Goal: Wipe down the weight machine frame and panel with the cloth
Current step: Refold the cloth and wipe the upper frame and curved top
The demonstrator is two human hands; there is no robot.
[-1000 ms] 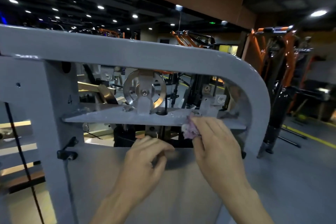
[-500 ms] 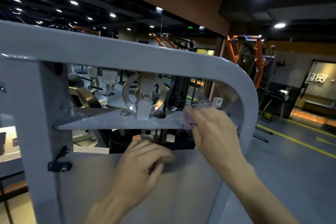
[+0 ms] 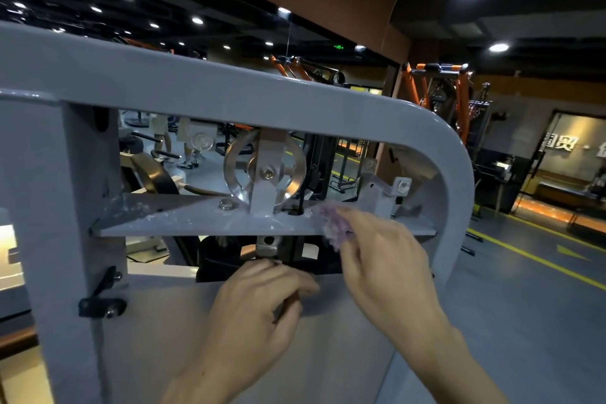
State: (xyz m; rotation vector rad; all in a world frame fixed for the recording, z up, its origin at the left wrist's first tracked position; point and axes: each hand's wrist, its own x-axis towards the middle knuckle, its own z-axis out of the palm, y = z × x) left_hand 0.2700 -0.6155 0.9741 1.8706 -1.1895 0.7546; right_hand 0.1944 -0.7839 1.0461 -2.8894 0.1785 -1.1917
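The person is standing close against the grey weight machine frame [image 3: 229,88], reaching both hands into the opening under its curved top bar. The right hand [image 3: 380,259] is pinching a bunched pale purple cloth [image 3: 333,223] between thumb and fingers and pressing it onto the flat cross plate [image 3: 196,223], just right of the hole where the black cable [image 3: 300,203] is passing through. The left hand [image 3: 259,298] is curling its fingers over the top edge of the lower panel [image 3: 157,321], gripping it as a brace.

From where I am standing, the wipe looks partly done at best: pale specks and smears are showing on the left part of the plate, and the panel below looks untouched by the cloth.

A few things could go wrong. The cloth is sitting very near the cable hole and the silver pulley [image 3: 265,172]; a loose corner could be snagging there if the stroke is running leftward past the bracket. The bolt head [image 3: 226,204] and the pulley's upright mount are interrupting the plate, so a straight sweep would be skipping the dirt around them. The small bracket [image 3: 377,197] behind the right hand is leaving little room, and knuckles could be scraping on its edges. The bunched cloth is covering only 1 narrow strip per pass.
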